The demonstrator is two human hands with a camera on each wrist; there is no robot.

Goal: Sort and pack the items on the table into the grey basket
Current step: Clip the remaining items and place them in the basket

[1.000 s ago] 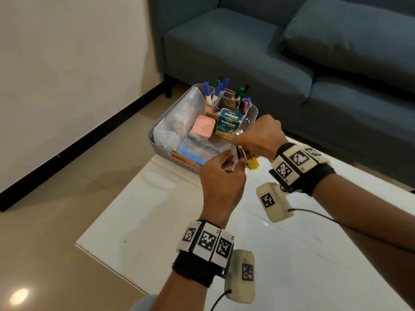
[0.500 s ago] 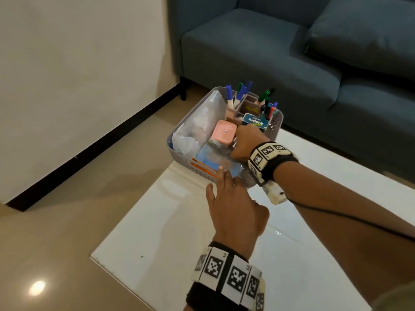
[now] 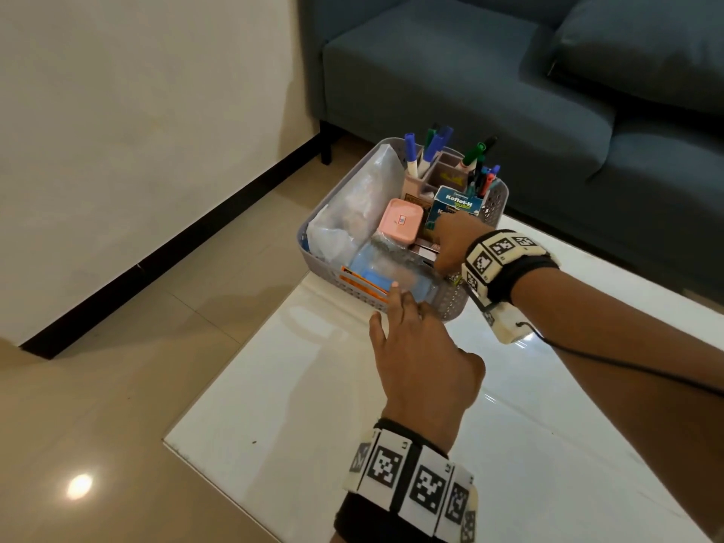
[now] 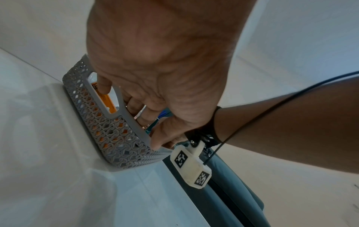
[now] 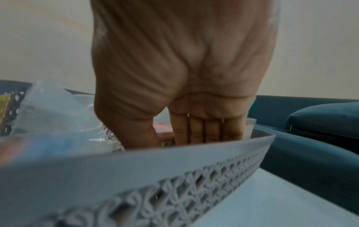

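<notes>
home living room, grey-blue sofa [image 3: 509,72], white low table [image 3: 548,444], tiled floor [image 3: 98,405]

White table [image 3: 352,405]: glossy, stone-like top with faint grey veining, reflecting room light; straight edges, one corner toward the tiled floor [image 3: 117,386], on which the table stands. Directly on it: one grey basket [image 3: 450,303], plastic, with a perforated lattice wall and a smooth solid rim, a cut-out handle slot in its near wall. The basket sits at the table's far corner, its left wall at or just over the table's left edge, its base flat on the top. The rest of the surface, nearer than the basket and to its right, shows only reflections. Beyond the basket, a dark blue-grey sofa [image 3: 509,92] stands on the floor close behind the table's far edge.
</notes>
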